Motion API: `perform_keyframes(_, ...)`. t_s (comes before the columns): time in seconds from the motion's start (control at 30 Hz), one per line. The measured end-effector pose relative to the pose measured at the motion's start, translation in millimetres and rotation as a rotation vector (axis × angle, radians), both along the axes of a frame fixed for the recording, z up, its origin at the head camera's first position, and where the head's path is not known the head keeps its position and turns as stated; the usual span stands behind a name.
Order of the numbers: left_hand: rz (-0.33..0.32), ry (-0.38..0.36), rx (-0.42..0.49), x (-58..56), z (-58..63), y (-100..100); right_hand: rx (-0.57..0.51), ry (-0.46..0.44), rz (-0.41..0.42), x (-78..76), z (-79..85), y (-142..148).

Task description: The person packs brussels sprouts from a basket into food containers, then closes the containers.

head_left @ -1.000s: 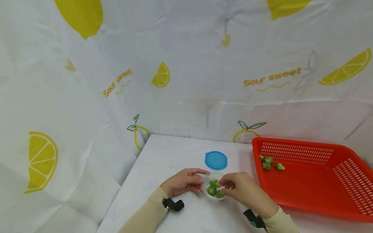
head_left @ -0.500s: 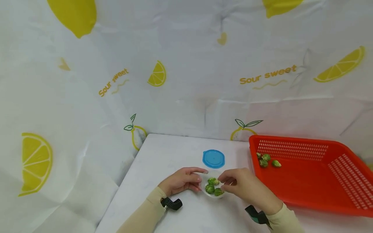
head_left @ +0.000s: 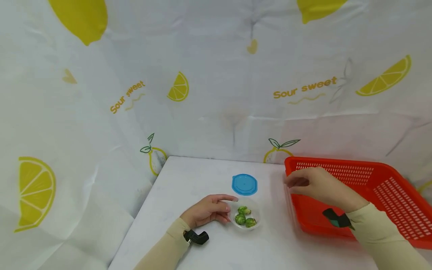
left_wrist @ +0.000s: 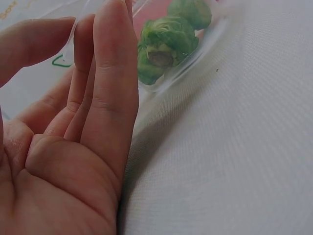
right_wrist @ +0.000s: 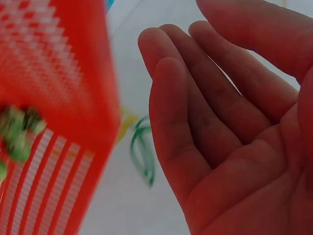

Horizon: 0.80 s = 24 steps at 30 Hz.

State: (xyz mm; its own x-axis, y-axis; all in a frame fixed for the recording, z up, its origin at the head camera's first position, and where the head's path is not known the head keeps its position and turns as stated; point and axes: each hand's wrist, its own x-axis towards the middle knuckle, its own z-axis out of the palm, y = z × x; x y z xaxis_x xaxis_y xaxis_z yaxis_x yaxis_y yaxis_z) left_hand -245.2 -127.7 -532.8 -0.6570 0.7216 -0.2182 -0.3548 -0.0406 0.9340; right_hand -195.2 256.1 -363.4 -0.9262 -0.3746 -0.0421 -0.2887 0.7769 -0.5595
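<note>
Three Brussels sprouts (head_left: 240,219) lie in a small clear plastic bowl (head_left: 256,208) on the white table. My left hand (head_left: 210,212) holds the bowl by its left side; in the left wrist view the bowl's clear rim passes between the thumb and fingers (left_wrist: 110,73), with green sprouts (left_wrist: 168,39) beyond. My right hand (head_left: 317,183) hangs over the left rim of a red basket (head_left: 337,219), its fingers loosely bent and holding nothing. More Brussels sprouts (right_wrist: 17,132) sit inside the basket in the right wrist view; in the head view the hand hides them.
A blue lid (head_left: 244,184) lies flat on the table (head_left: 199,176) behind the bowl. Around the back and left side hangs a white sheet (head_left: 219,93) printed with lemons. The red basket takes up the table's right side, its walls slotted.
My right hand has left the bowl, where it was fingering a sprout, and moved right to the basket. Three sprouts stay in the bowl. The left hand keeps its hold.
</note>
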Motion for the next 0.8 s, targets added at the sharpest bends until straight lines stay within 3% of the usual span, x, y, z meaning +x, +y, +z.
perform_keyframes(0.17, -0.005, 0.001, 0.007, 0.6, 1.6, 0.2, 0.103, -0.010, -0.073, -18.5, -3.5, 42.2)
perform_keyframes(0.37, -0.002, 0.003, 0.019, 0.9, 1.9, -1.2, 0.179, -0.057, -0.088, -38.6, -17.0, 73.7)
perform_keyframes(0.8, -0.018, 0.005, 0.013, 1.7, 4.7, -0.3, 0.225, -0.114, -0.093, -70.7, -49.6, 93.4)
